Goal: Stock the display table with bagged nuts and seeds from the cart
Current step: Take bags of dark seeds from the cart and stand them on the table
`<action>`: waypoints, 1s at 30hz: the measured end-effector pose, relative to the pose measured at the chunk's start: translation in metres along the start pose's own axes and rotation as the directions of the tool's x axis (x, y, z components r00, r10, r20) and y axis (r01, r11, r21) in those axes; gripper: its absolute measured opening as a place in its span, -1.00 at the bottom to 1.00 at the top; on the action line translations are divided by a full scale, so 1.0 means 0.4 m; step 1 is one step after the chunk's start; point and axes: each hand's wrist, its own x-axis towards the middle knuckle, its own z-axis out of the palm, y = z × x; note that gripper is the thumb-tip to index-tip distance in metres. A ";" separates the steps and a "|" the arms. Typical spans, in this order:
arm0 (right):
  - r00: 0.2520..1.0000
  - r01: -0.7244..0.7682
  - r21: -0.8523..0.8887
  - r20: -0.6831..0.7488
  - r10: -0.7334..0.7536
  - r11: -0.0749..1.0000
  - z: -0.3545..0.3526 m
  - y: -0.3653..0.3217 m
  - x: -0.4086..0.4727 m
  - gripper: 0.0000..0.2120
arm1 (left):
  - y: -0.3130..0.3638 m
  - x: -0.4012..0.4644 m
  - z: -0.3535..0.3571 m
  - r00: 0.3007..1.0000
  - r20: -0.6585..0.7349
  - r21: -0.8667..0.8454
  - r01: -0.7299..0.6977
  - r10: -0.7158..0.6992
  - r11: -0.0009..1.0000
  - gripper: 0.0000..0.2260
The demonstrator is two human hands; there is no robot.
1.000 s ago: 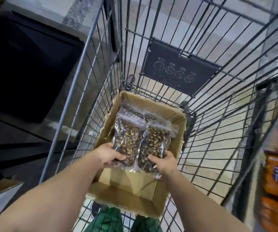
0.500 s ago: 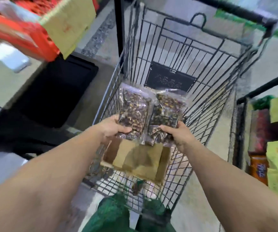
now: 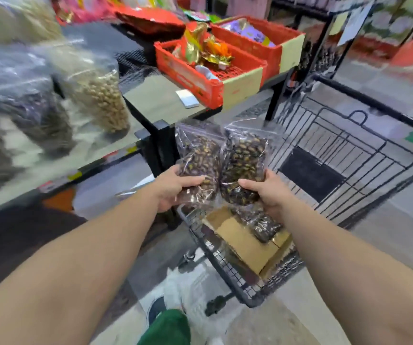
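two bags of seeds held up over the cart

near, at 6 o'clock: green trouser leg (image 3: 168,327) and a shoe (image 3: 157,307) on the floor. both forearms reach up to centre frame. left hand (image 3: 175,189) grips the bottom of the left seed bag (image 3: 199,155), thumb across the front, fingers curled behind. right hand (image 3: 266,192) grips the bottom of the right seed bag (image 3: 244,160) the same way. bags upright, side by side, edges touching, clear plastic with dark seeds. just below them at 5 o'clock, wire cart (image 3: 250,277) holds a cardboard box (image 3: 240,240) with another seed bag (image 3: 265,226) lying in it. at 9 to 10 o'clock, display table (image 3: 81,155) with blurred bags, a pale nut bag (image 3: 101,100) and a dark seed bag (image 3: 38,113). at 12 o'clock, farther table (image 3: 155,98) carries red crates (image 3: 195,75) with shiny packets; shelves beyond are too blurred to tell.
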 end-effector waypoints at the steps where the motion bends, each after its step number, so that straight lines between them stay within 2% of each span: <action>1: 0.999 0.027 -0.037 0.041 -0.025 0.999 0.042 -0.006 0.005 -0.10 | -0.006 -0.044 -0.042 0.998 -0.051 -0.018 -0.022 0.021 1.000 -0.59; 2: 0.995 0.052 -0.065 0.086 -0.046 0.996 0.092 -0.018 0.001 -0.08 | -0.014 -0.087 -0.087 0.994 -0.098 -0.040 -0.042 0.038 0.998 -0.62; 4: 0.982 0.098 -0.119 0.175 -0.076 0.988 0.212 -0.055 -0.033 -0.18 | -0.031 -0.176 -0.188 0.974 -0.210 -0.074 -0.101 0.084 0.992 -0.67; 7: 0.949 0.170 -0.150 0.291 -0.121 0.974 0.423 -0.108 -0.129 -0.58 | -0.064 -0.309 -0.357 0.934 -0.321 -0.089 -0.196 0.159 0.976 -0.70; 8: 0.937 0.181 -0.140 0.324 -0.128 0.973 0.492 -0.112 -0.148 -0.62 | -0.071 -0.363 -0.411 0.920 -0.352 -0.089 -0.219 0.175 0.972 -0.76; 11: 0.886 0.231 -0.143 0.439 -0.147 0.962 0.718 -0.130 -0.223 -0.55 | -0.109 -0.521 -0.598 0.871 -0.454 -0.108 -0.266 0.190 0.958 -0.80; 14: 0.820 0.250 -0.128 0.555 -0.139 0.960 0.966 -0.129 -0.308 -0.60 | -0.159 -0.696 -0.796 0.809 -0.549 -0.092 -0.307 0.209 0.947 -0.71; 15: 0.795 0.251 -0.117 0.591 -0.136 0.961 1.049 -0.122 -0.337 -0.56 | -0.175 -0.760 -0.860 0.794 -0.575 -0.097 -0.304 0.196 0.948 -0.67; 17: 0.747 0.265 -0.113 0.652 -0.130 0.958 1.206 -0.106 -0.402 -0.51 | -0.214 -0.886 -0.981 0.765 -0.620 -0.111 -0.304 0.173 0.946 -0.53; 20: 0.675 0.313 -0.104 0.724 -0.145 0.944 1.405 -0.072 -0.497 -0.66 | -0.272 -1.053 -1.125 0.705 -0.694 -0.097 -0.293 0.146 0.951 -0.17; 21: 0.645 0.335 -0.105 0.750 -0.147 0.936 1.464 -0.064 -0.524 -0.64 | -0.281 -1.105 -1.162 0.692 -0.707 -0.076 -0.282 0.148 0.956 -0.18; 23: 0.586 0.364 -0.101 0.797 -0.144 0.926 1.569 -0.054 -0.570 -0.48 | -0.305 -1.184 -1.240 0.653 -0.741 -0.010 -0.247 0.159 0.969 -0.38; 24: 0.562 0.369 -0.100 0.816 -0.136 0.924 1.616 -0.053 -0.593 -0.41 | -0.317 -1.218 -1.274 0.624 -0.766 0.004 -0.239 0.157 0.971 -0.41; 25: 0.542 0.365 -0.101 0.831 -0.123 0.926 1.657 -0.056 -0.615 -0.39 | -0.331 -1.249 -1.303 0.601 -0.787 -0.009 -0.243 0.143 0.970 -0.34; 27: 0.510 0.373 -0.116 0.854 -0.099 0.921 1.736 -0.053 -0.643 -0.49 | -0.363 -1.292 -1.361 0.571 -0.808 -0.031 -0.281 0.141 0.959 -0.17; 28: 0.497 0.388 -0.129 0.863 -0.089 0.913 1.770 -0.051 -0.654 -0.56 | -0.374 -1.308 -1.382 0.570 -0.810 -0.043 -0.296 0.140 0.954 -0.17; 30: 0.469 0.414 -0.151 0.881 -0.068 0.898 1.828 -0.050 -0.670 -0.61 | -0.390 -1.330 -1.412 0.552 -0.825 -0.079 -0.324 0.120 0.943 -0.30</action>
